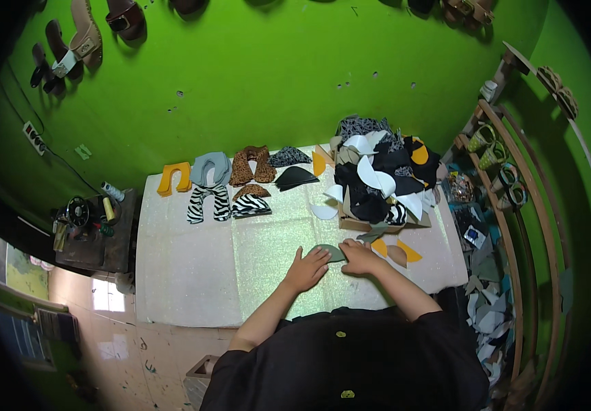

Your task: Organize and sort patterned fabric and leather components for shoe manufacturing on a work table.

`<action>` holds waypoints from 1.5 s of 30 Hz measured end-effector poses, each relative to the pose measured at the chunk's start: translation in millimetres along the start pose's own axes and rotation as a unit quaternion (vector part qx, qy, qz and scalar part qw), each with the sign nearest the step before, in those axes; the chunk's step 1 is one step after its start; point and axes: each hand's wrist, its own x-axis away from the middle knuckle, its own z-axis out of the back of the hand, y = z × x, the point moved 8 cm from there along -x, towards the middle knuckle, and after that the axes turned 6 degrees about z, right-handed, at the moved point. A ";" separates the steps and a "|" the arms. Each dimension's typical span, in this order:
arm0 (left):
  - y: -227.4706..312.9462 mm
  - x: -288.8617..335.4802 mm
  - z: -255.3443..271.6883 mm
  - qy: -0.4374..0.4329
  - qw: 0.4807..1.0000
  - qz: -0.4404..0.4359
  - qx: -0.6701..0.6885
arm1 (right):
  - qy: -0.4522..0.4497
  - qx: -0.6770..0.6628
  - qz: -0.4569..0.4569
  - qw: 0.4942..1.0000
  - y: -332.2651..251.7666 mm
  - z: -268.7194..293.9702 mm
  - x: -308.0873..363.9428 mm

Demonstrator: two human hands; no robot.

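A dark green half-moon piece (336, 253) of sheet material, perhaps leather or fabric, lies on the pale table in front of me. My left hand (307, 270) rests on its left end, fingers stretched out and thumb spread away. Around its right end the fingers of my right hand (359, 259) are closed, hiding that end. Just beyond the right hand are yellow pieces (410, 251) and a tan half-round piece (396, 256). A grey-green scrap (376, 234) hangs from the box edge behind them.
A cardboard box (353, 224) overflows with black, white and patterned cut pieces. To the left stand stacks: yellow (174, 178), grey (211, 168), leopard (253, 166), zebra (208, 205) and black (296, 178). A sewing machine (78, 211) is far left; a wooden rack (507, 253) rises right.
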 end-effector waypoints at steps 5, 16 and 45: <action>-6.0 3.0 -1.4 -0.039 0.999 0.026 0.000 | -0.176 -0.125 0.168 0.962 -30.0 69.4 -12.9; 8.3 17.8 44.5 0.081 0.990 0.114 -0.019 | 0.425 0.153 -0.117 0.884 65.7 219.8 -107.6; -6.2 21.3 93.5 0.205 0.856 0.231 0.414 | 0.018 -0.367 0.180 0.913 -47.0 70.9 2.8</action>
